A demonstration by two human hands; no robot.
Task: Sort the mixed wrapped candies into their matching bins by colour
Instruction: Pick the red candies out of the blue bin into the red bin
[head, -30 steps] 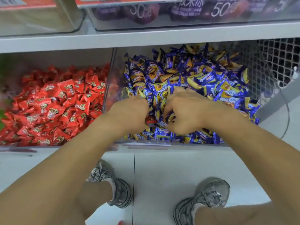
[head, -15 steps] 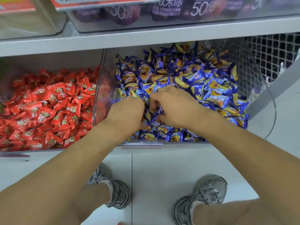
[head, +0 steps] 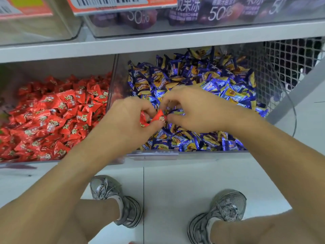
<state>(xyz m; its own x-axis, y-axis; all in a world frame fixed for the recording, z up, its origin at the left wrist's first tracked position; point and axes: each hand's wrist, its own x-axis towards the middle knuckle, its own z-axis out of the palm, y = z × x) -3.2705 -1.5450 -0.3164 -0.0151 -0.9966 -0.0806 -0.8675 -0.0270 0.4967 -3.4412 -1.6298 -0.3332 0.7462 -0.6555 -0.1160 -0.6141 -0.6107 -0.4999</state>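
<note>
A clear bin (head: 211, 153) on the right holds a heap of blue-and-yellow wrapped candies (head: 193, 76). The bin to its left (head: 111, 88) is filled with red wrapped candies (head: 52, 120). Both my hands meet over the front of the blue heap. My left hand (head: 128, 122) pinches a red candy (head: 159, 117) between thumb and index, and another red wrapper (head: 143, 119) shows inside its curled fingers. My right hand (head: 193, 110) has curled fingers, with thumb and index tip at the right end of the same red candy.
A grey shelf (head: 158, 41) hangs low over both bins, carrying clear tubs of purple packets (head: 193, 13) and price labels. A white wire mesh panel (head: 290, 64) closes the right side. My two grey trainers (head: 114, 198) stand on the white tiled floor below.
Both hands were digging in the blue candies. They have lifted slightly, and a red candy is now out of the heap, held between them.
</note>
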